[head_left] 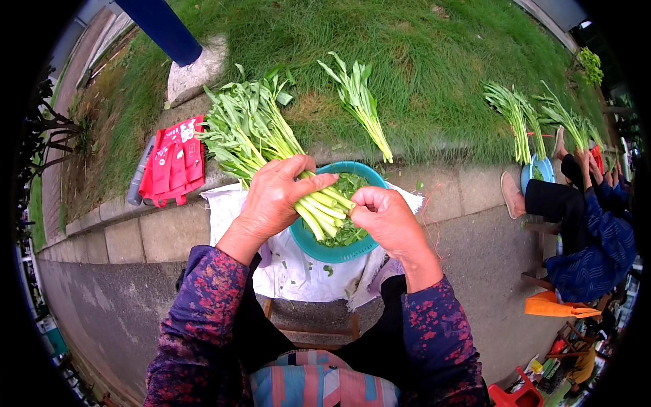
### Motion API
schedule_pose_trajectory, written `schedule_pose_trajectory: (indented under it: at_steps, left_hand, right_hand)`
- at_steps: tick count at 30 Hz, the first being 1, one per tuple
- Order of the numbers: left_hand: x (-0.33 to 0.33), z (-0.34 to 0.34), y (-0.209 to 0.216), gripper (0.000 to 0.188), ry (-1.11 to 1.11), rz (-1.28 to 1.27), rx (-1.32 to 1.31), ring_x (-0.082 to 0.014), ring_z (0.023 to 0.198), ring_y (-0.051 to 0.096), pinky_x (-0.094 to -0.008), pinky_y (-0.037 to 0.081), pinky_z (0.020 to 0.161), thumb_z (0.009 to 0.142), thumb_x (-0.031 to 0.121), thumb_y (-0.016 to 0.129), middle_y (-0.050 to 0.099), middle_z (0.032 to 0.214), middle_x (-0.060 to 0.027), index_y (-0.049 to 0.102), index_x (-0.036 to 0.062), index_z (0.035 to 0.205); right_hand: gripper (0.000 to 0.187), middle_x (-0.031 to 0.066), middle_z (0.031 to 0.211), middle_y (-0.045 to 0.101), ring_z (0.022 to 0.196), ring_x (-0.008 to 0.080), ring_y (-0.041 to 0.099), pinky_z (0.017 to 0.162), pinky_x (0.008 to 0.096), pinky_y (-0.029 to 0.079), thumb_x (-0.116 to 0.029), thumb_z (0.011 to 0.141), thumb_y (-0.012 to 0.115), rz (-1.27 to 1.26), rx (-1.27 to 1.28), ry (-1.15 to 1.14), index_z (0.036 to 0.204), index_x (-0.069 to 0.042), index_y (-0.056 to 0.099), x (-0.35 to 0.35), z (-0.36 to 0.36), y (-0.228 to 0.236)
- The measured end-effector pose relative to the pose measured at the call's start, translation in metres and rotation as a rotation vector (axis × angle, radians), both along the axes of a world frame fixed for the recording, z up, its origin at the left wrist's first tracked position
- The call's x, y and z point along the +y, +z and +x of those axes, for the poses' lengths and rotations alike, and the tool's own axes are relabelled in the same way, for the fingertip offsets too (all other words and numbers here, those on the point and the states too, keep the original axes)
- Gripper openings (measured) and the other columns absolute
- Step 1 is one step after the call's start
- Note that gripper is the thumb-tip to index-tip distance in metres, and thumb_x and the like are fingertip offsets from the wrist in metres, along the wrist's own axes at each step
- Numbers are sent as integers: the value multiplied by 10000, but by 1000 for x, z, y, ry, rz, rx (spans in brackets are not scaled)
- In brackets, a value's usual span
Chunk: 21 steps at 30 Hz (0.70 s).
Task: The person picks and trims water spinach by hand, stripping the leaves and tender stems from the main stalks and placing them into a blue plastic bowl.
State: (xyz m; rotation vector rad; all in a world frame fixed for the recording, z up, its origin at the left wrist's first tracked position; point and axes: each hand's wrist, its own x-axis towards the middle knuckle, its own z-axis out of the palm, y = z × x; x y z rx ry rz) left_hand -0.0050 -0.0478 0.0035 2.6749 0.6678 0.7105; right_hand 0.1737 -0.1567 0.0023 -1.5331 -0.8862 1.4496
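My left hand is wrapped round a thick bunch of water spinach, its leaves fanning out to the far left and its pale stem ends pointing to the near right. At those ends my right hand is closed in a pinch on a stem; the fingertips partly hide the spot. Under the stems sits a teal basin with loose green leaves inside. It rests on a white cloth spread in front of me, with leaf scraps on it.
A smaller bunch of water spinach lies on the grass beyond the basin. Red bags lie on the kerb at left, near a blue post. At right another person sits handling greens over a blue basin.
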Motion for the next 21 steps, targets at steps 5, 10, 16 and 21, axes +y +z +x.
schedule_pose_trajectory:
  at_steps: [5,10,16,21]
  left_hand:
    - [3,-3,2,375,-51,-26,-24,-234,745,603,-340,459,625,614,187,729,602,856,-30,714,210,988]
    - [2,0,2,374,-75,-64,-70,-223,742,604,-324,462,621,596,172,750,598,847,-32,719,191,968]
    - [5,-2,-8,322,111,-407,-280,-188,797,604,-285,476,732,651,86,734,591,875,-30,718,181,957]
    - [27,-12,7,370,388,-1127,-801,-95,776,544,-249,457,711,804,127,710,594,941,-7,599,11,1138]
  right_hand:
    - [36,-56,665,503,619,32,437,541,216,358,-28,756,560,-3,59,55,734,-12,584,-2,-3,1]
    - [30,-43,691,506,642,46,468,591,221,400,-42,771,565,-25,262,54,751,-25,580,-5,0,-2]
    - [41,4,774,584,717,85,551,687,238,457,-60,801,569,0,715,88,790,-27,591,-7,8,1]
    - [94,6,797,605,724,84,542,670,242,443,-104,823,547,31,334,68,787,-38,603,-7,18,14]
